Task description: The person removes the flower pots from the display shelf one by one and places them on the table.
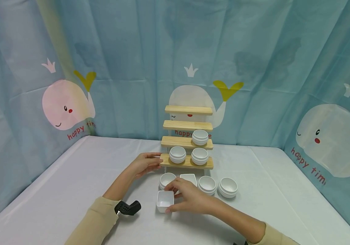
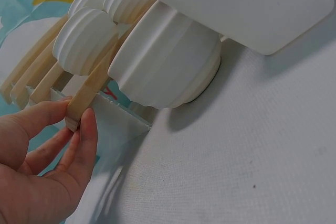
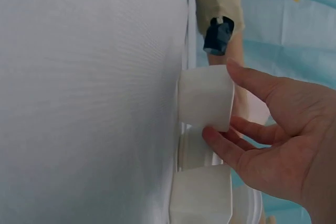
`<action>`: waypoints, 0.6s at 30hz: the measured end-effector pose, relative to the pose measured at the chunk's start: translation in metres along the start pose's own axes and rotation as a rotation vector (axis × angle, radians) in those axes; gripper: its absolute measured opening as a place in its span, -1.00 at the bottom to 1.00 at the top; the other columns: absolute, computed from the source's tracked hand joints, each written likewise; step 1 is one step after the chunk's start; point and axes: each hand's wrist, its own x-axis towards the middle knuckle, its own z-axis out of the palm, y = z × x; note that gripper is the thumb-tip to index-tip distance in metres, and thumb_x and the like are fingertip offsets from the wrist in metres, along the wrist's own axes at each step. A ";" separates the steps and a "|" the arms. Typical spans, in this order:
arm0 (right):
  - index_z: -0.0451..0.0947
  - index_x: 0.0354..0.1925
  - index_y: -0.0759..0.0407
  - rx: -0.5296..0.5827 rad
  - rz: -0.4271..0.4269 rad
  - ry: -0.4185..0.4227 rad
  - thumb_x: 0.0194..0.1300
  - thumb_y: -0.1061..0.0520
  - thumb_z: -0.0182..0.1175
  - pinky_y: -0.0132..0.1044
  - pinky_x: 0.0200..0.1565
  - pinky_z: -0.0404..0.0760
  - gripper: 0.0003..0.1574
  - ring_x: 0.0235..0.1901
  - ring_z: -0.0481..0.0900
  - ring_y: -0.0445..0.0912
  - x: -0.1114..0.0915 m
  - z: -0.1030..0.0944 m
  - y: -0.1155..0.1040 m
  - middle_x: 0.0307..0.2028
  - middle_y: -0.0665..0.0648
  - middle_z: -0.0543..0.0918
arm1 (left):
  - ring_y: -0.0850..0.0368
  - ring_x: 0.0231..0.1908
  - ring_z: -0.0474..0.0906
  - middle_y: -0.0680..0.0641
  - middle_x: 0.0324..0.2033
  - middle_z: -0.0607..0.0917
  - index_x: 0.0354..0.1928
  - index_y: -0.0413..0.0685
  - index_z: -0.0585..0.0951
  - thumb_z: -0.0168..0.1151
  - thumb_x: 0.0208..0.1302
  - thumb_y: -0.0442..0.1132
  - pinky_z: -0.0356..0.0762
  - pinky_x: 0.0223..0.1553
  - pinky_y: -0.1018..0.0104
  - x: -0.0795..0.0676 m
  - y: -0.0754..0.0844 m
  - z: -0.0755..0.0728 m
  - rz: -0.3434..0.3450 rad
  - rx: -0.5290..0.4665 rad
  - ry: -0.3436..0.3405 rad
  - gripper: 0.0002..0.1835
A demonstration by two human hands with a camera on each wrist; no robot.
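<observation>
My left hand (image 1: pixel 144 165) pinches the left end of the lowest wooden board on a tiered display stand (image 1: pixel 188 125). In the left wrist view, thumb and fingers close on that board's end (image 2: pixel 81 106). A small square white bowl (image 1: pixel 165 201) is in my right hand (image 1: pixel 191 199), its thumb and fingers gripping opposite sides near the rim. The bowl appears to be upright at the front of the table. Behind it are a round white bowl (image 1: pixel 167 179) and another square bowl (image 1: pixel 188 177), partly hidden by the right hand.
Round white bowls (image 1: pixel 177 154), (image 1: pixel 199 156) sit on the lowest board, and another bowl (image 1: pixel 200 136) on the board above. Two more round bowls (image 1: pixel 206 184), (image 1: pixel 228 187) stand on the white table (image 1: pixel 272 190) to the right. A blue curtain (image 1: pixel 132 68) hangs behind.
</observation>
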 end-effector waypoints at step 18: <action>0.55 0.12 0.43 0.090 -0.040 0.037 0.22 0.28 0.55 -0.34 0.13 0.74 -0.43 0.07 0.67 0.15 -0.002 -0.014 -0.002 0.12 0.35 0.61 | 0.27 -0.29 0.70 -0.15 -0.03 0.63 0.49 -0.45 0.35 0.22 0.54 -0.40 0.77 -0.13 0.46 0.003 0.000 0.000 -0.012 0.001 0.015 -0.42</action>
